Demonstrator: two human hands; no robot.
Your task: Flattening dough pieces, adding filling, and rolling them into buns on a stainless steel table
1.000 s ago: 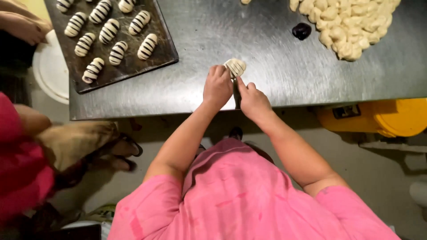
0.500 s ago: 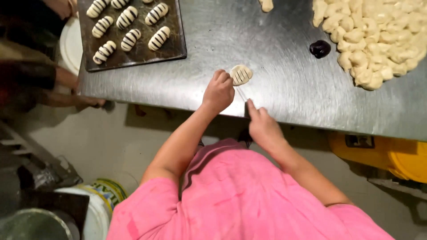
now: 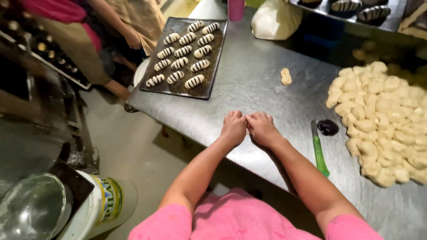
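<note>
1. Rolling step in hand, by the look of it: left hand [image 3: 233, 128] and right hand [image 3: 262, 129] pressed side by side, fingers curled down onto the steel table [image 3: 249, 89].
2. Dough piece hidden beneath the hands; actual clamp impossible to tell.
3. Next, probably: finished roll over to the dark tray [image 3: 209, 89], far left.

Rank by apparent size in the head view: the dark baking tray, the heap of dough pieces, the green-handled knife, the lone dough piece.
1. Heap of dough pieces
2. Dark baking tray, roughly similar
3. Green-handled knife
4. Lone dough piece

tray [image 3: 209, 86] left, dough pile [image 3: 382, 120] right, knife [image 3: 318, 151] between
</note>
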